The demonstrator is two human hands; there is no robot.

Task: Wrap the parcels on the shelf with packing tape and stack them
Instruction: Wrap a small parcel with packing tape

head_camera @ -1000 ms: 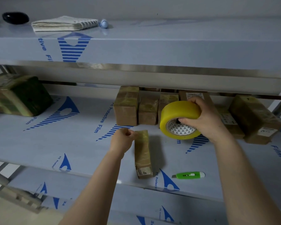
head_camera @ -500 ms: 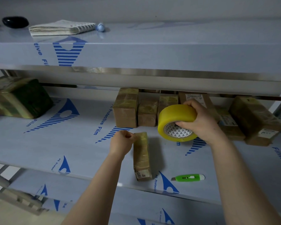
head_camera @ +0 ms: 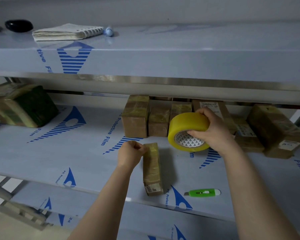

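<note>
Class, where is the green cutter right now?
In the head view, the green cutter lies on the middle shelf near its front edge, right of the narrow parcel, below the tape roll.

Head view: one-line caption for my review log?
Right hand grips the yellow tape roll over the shelf; left hand pinches the far end of a narrow parcel.

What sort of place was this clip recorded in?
Probably a parcel packing or storage area: a metal shelf covered in protective film, taped and labelled parcels lined along its back, and a tape roll in the right hand, with a cutter nearby.
</note>
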